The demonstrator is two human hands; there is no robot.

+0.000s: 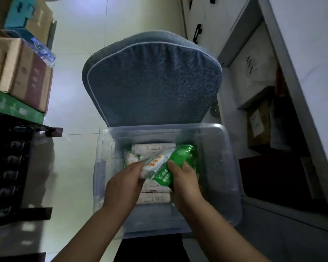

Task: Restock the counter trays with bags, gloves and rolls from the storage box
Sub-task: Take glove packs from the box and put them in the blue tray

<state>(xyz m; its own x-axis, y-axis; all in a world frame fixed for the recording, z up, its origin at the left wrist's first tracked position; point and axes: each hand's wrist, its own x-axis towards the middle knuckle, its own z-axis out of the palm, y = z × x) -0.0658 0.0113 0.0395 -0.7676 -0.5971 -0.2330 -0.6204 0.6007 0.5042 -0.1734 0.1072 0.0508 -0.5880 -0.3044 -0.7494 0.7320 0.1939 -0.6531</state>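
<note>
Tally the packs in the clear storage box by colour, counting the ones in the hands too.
White packs: 4, one in the left hand, one at the back, two at the front.
Green packs: at least 2, one in the right hand, more partly hidden behind it.
Total: at least 6 in the box.

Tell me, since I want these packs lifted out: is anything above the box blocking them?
Nothing visible does: the clear storage box is open-topped, and both hands, left and right, already hold the white pack and green pack.
</note>
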